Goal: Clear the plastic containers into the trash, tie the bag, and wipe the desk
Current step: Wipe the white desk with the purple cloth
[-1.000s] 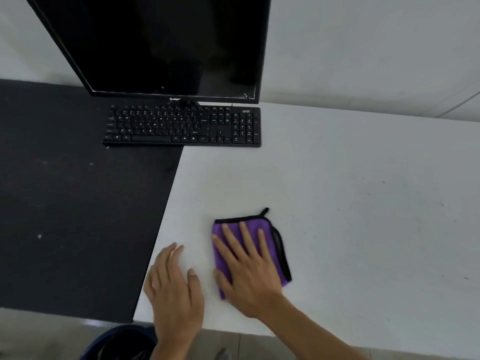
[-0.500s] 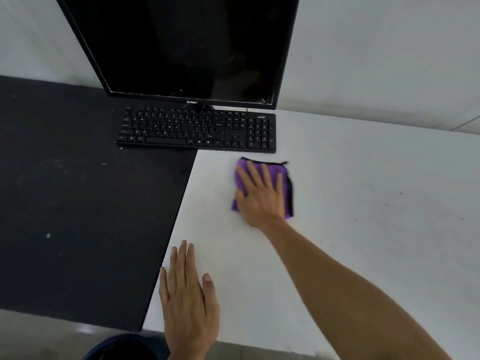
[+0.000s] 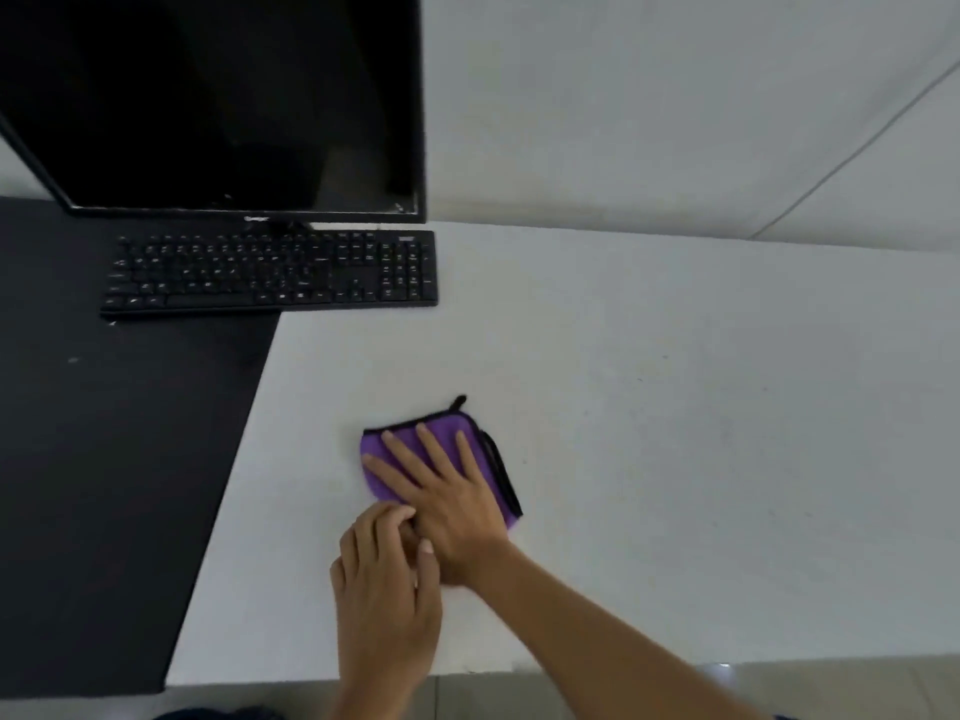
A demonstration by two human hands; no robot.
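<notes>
A folded purple cloth (image 3: pixel 440 427) with black trim lies on the white desk (image 3: pixel 675 459), in front of the keyboard and toward the near edge. My right hand (image 3: pixel 452 506) lies flat on top of it, fingers spread, pressing it to the surface. My left hand (image 3: pixel 384 600) rests on the desk just left of and behind the right one. Its fingers are bent and touch the thumb side of my right hand, and it holds nothing. No plastic containers are in view.
A black keyboard (image 3: pixel 270 275) sits at the back under a dark monitor (image 3: pixel 218 96). A black mat (image 3: pixel 104 485) covers the desk's left part. A sliver of something dark (image 3: pixel 208 714) shows below the desk's near edge.
My right hand has pulled the cloth back from beside the keyboard toward the near edge. My left hand now touches my right hand, with its fingers bent.
</notes>
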